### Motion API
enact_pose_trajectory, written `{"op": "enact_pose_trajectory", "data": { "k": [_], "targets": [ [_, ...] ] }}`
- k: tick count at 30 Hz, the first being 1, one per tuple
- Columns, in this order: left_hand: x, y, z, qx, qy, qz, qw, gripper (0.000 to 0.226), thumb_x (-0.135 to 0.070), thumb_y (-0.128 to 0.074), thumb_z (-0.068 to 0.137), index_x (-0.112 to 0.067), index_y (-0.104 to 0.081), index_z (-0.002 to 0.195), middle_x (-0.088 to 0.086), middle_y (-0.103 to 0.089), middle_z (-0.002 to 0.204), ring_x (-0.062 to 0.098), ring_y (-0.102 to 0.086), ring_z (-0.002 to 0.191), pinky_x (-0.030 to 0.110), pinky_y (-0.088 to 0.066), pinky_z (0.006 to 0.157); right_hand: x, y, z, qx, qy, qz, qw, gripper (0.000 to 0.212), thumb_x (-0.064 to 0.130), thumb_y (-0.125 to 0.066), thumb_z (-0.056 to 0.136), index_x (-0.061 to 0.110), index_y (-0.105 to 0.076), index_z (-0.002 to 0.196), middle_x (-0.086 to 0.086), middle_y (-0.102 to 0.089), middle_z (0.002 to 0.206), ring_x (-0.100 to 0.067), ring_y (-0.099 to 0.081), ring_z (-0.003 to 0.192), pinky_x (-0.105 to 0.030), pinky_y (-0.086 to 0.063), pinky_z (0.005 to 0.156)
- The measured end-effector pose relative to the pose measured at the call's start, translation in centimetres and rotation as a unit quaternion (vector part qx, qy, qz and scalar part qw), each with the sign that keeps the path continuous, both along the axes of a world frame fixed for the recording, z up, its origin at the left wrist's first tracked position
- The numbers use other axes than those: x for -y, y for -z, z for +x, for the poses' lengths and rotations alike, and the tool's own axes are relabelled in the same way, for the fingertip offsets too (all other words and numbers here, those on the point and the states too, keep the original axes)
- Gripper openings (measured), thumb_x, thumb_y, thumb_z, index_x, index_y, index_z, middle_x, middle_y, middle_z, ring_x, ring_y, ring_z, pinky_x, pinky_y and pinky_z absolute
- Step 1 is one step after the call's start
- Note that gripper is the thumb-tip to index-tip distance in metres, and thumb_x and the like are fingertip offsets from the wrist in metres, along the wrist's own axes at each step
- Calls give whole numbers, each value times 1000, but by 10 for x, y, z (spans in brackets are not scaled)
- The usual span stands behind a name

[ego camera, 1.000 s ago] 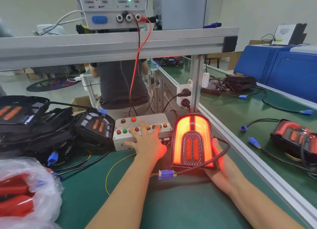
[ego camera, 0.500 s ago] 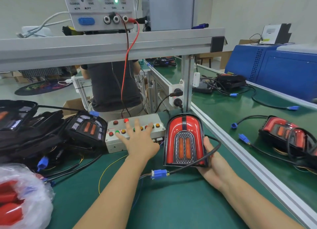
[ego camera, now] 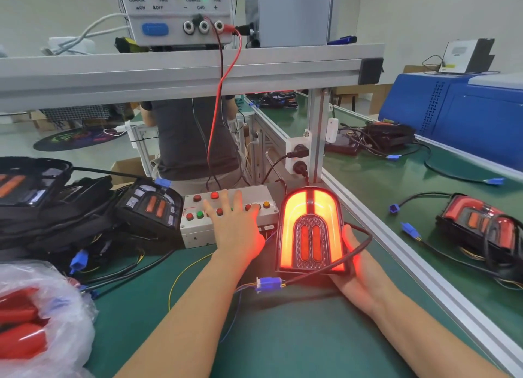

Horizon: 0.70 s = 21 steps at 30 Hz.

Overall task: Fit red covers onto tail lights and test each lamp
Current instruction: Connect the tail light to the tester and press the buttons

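An arch-shaped tail light (ego camera: 310,230) with a red cover stands upright on the green bench, its outer band glowing orange-red. My right hand (ego camera: 358,275) grips it from behind and below, thumb on its right side. Its black cable loops in front to a blue connector (ego camera: 268,283). My left hand (ego camera: 236,230) lies with spread straight fingers on the grey button box (ego camera: 195,230), pressing its coloured buttons. A plastic bag of red covers (ego camera: 31,326) sits at the lower left.
Uncovered black tail lights (ego camera: 150,207) and cables pile at the left. Another covered lamp (ego camera: 481,224) lies on the right bench beyond an aluminium rail (ego camera: 396,236). A power supply (ego camera: 181,12) sits on the overhead shelf; a person stands behind the bench.
The lamp was lit a second ago, dark half a second ago, and glows again now. My left hand's fingers shifted across the buttons; my right hand keeps holding the lamp.
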<state>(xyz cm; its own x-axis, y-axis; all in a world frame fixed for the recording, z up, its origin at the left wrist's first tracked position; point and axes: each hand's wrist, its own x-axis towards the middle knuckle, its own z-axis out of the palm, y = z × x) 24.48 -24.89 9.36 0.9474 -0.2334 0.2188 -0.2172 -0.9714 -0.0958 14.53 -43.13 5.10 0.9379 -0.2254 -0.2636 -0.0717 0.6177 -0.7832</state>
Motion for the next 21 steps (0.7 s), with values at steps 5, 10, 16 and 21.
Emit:
{"op": "enact_pose_trajectory", "data": {
  "k": [5,10,16,21],
  "targets": [
    [1,-1,-2,11,1,1,1000,65,-28,-59,84,-38,-34,143,9,-6,160,36,8,146,66,14,106,1,-2,-2,-13,-3,2,1000,57,48,-55,84,6,-66,121,-19,-66,121,-30,-65,101,-49,-44,104],
    [2,-1,1,9,1,-1,1000,66,-28,-59,85,-38,-33,144,9,-7,160,36,8,146,66,15,106,1,-3,-3,-18,4,6,1000,56,47,-55,82,6,-67,118,-18,-69,115,-28,-66,95,-48,-44,103],
    [-3,2,6,14,10,-11,1000,65,-23,-56,81,-40,-37,141,8,-9,159,36,7,145,66,14,106,0,-9,-7,-38,13,16,999,54,45,-54,87,5,-64,121,-18,-67,115,-31,-64,98,-50,-41,105],
    [-9,-4,13,-3,19,20,1000,62,-25,-52,82,-44,-38,140,8,-9,159,36,8,145,67,16,105,0,-16,-13,-85,14,7,996,45,41,-48,97,6,-66,119,-18,-69,116,-31,-66,100,-47,-50,94]
  ]
}}
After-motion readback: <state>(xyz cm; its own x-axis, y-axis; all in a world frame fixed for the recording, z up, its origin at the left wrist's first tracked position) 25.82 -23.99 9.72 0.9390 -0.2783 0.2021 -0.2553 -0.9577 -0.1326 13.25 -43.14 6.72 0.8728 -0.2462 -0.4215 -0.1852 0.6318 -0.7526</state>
